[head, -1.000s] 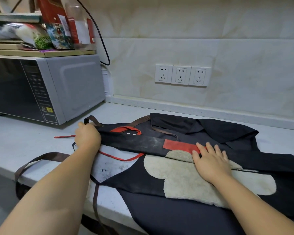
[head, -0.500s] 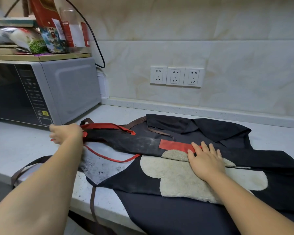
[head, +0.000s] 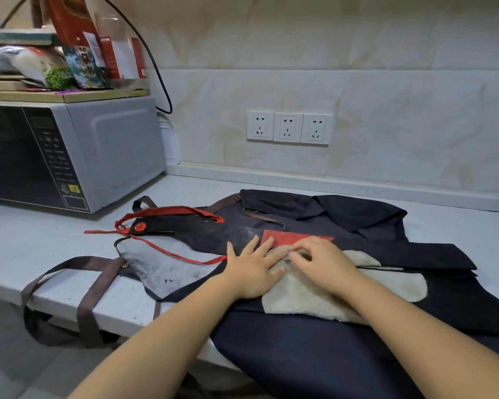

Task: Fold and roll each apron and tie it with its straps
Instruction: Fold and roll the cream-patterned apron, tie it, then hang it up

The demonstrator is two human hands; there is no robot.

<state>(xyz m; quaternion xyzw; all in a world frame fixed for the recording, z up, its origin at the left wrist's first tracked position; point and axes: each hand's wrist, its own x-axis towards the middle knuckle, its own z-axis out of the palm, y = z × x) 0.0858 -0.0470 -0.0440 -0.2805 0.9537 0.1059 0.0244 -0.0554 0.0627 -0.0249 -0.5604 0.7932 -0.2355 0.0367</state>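
1. Apron (head: 213,230): black cloth, spread across the counter (head: 26,243). Its upper part is folded over into a long band, and its lower part hangs over the front edge.
2. Cream patch (head: 300,298): sewn on the apron front, lying under both hands.
3. Red patch (head: 288,237): a narrow strip on the folded band, just beyond the fingertips.
4. Red strap (head: 170,210): looped over the left end of the band beside a red button (head: 140,226). A thinner red cord (head: 173,254) trails below it.
5. Brown straps (head: 84,283): a loop draped over the counter's front edge, at the left.
6. Left hand (head: 254,273): palm down on the apron, fingers straight and spread, gripping nothing. The tips reach the folded edge.
7. Right hand (head: 326,263): just beside the left, touching it. The fingers are bent, with the tips on the cream patch near the red strip. Whether they pinch cloth cannot be told.
8. Dark cloth (head: 343,211): a further folded layer behind the band, towards the wall.
9. Microwave (head: 113,145): far left on the counter, with packets (head: 49,67) stacked on top.
10. Sockets (head: 288,127): three in a row on the wall.
11. Black cable (head: 157,70): runs down behind the microwave.
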